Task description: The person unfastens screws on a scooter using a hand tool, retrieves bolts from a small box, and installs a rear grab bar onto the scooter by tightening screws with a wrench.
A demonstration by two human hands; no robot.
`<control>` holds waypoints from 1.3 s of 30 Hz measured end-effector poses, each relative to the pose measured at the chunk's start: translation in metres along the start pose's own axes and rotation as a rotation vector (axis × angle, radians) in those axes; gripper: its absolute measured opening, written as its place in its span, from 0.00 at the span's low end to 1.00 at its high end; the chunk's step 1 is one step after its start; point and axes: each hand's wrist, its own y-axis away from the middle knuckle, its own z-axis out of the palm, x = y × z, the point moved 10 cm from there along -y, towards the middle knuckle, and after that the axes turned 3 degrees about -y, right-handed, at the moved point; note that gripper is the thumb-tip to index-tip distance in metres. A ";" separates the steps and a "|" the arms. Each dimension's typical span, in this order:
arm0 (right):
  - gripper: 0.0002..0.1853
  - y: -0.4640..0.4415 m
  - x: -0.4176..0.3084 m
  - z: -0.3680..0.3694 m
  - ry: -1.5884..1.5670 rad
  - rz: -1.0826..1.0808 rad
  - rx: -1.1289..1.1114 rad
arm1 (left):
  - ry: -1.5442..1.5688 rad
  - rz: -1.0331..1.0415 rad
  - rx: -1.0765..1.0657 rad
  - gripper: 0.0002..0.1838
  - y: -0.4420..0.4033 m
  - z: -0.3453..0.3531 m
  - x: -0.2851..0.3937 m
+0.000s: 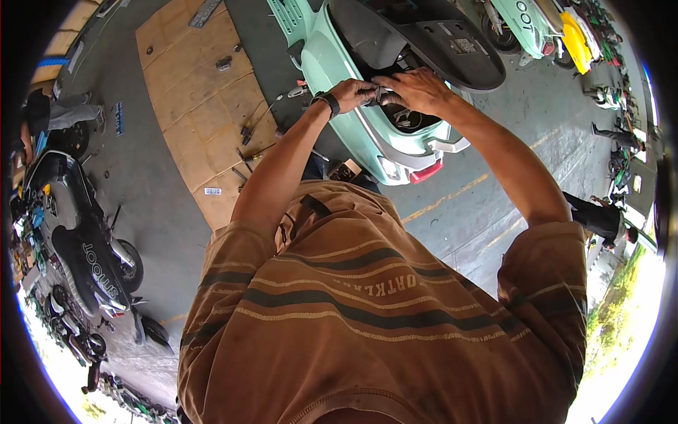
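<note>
A mint-green scooter (328,60) stands in front of me with its black seat (459,46) tipped up over an open compartment (413,121). Both hands meet at the compartment's near-left edge. My left hand (351,95), with a dark watch on the wrist, has its fingers closed around a small dark part (381,94). From the right, my right hand (413,90) pinches the same part, its fingers bent over it. The part's exact shape is mostly hidden by the fingers. Cables show inside the compartment below my right hand.
Flattened cardboard (191,92) lies left of the scooter, with screwdrivers (247,131) and small parts on it. A black scooter (85,254) stands at the left. More scooters (519,28) are at the upper right. A person in dark clothes (600,218) is at the far right.
</note>
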 end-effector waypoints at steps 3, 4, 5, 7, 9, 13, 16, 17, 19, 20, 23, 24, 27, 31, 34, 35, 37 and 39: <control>0.19 -0.008 -0.006 0.004 0.068 -0.111 -0.067 | -0.033 -0.016 -0.043 0.16 -0.004 0.002 -0.008; 0.19 -0.010 -0.003 0.007 0.062 -0.110 -0.072 | -0.034 -0.025 -0.096 0.16 -0.006 0.007 -0.007; 0.19 -0.013 -0.007 0.008 0.057 -0.182 -0.056 | 0.002 0.006 -0.102 0.14 -0.006 0.007 -0.004; 0.18 -0.015 -0.015 0.006 0.064 -0.294 0.025 | 0.044 0.007 -0.116 0.12 -0.004 0.005 0.002; 0.17 -0.019 -0.012 0.012 0.051 -0.219 0.045 | 0.079 0.009 -0.145 0.09 -0.008 0.012 -0.005; 0.21 -0.015 0.024 0.016 -0.194 0.486 -0.016 | 0.076 -0.016 -0.149 0.15 -0.010 0.016 -0.005; 0.26 0.017 0.039 0.022 -0.497 0.882 0.245 | 0.154 0.095 0.052 0.19 -0.005 -0.008 0.002; 0.27 0.020 0.041 0.027 -0.547 0.941 0.283 | 0.174 0.003 0.307 0.20 0.000 -0.027 -0.020; 0.28 0.027 0.039 0.026 -0.502 0.954 0.239 | 0.147 -0.373 0.610 0.24 0.027 -0.025 -0.074; 0.28 0.026 0.039 0.023 -0.457 0.960 0.208 | 0.093 -0.648 0.661 0.28 0.043 -0.015 -0.099; 0.24 0.017 0.052 0.021 -0.333 0.756 0.133 | 0.937 -0.811 0.433 0.28 0.039 0.074 -0.123; 0.23 0.010 0.044 0.004 -0.242 0.627 0.147 | 0.860 -0.696 0.433 0.26 0.011 0.096 -0.176; 0.22 0.001 0.037 -0.002 -0.164 0.288 0.126 | 0.962 -0.797 0.552 0.24 0.034 0.076 -0.120; 0.25 -0.004 0.022 0.005 -0.066 -0.031 0.076 | 0.747 -0.749 0.648 0.23 0.032 0.068 -0.126; 0.26 -0.003 0.019 0.008 0.000 -0.119 0.143 | 0.705 -0.747 0.714 0.21 0.033 0.062 -0.126; 0.25 0.000 0.019 0.006 0.020 -0.146 0.207 | 0.718 -0.767 0.741 0.20 0.035 0.063 -0.126; 0.24 -0.002 0.026 0.013 0.058 -0.135 0.165 | 0.838 -0.822 0.765 0.19 0.034 0.073 -0.133; 0.20 0.000 0.021 0.013 0.153 -0.147 0.157 | 0.892 -0.783 0.804 0.19 0.030 0.079 -0.136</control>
